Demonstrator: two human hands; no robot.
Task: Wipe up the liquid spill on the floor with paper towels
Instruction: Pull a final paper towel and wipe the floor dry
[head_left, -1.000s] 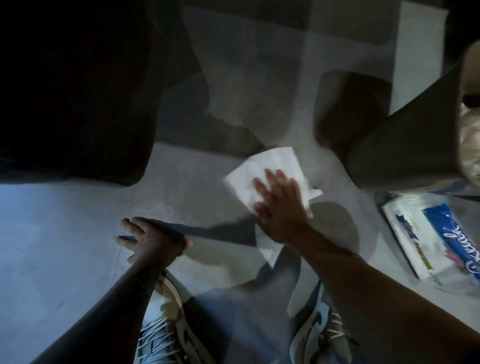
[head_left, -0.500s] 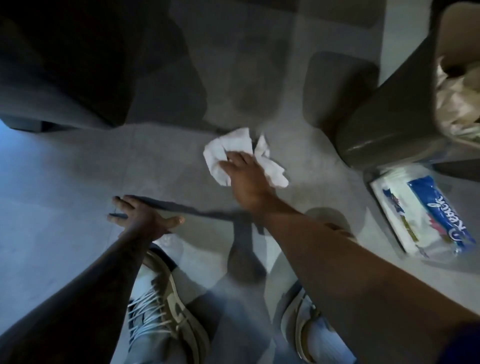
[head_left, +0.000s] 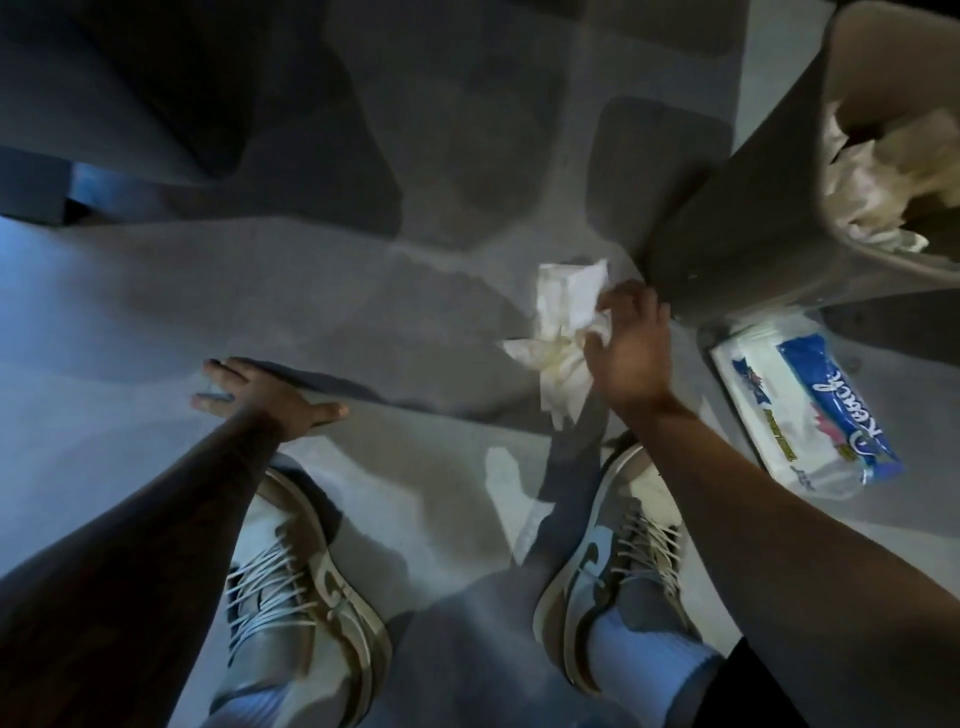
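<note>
My right hand grips a crumpled white paper towel just above the grey floor, close to the base of a bin. The towel looks damp and yellowish where my fingers bunch it. Flat on the floor to the left lies my left hand, fingers spread, holding nothing. A faint darker wet patch shows on the floor beyond the towel; in this dim light its edges are hard to make out.
A grey waste bin with crumpled paper inside stands at the right, touching distance from my right hand. A pack of paper towels lies on the floor below it. My two sneakers are planted near the bottom. Dark furniture fills the upper left.
My right hand went from pressing the flat towel to bunching it up and drawing it right, toward the bin. The left hand stayed planted on the floor.
</note>
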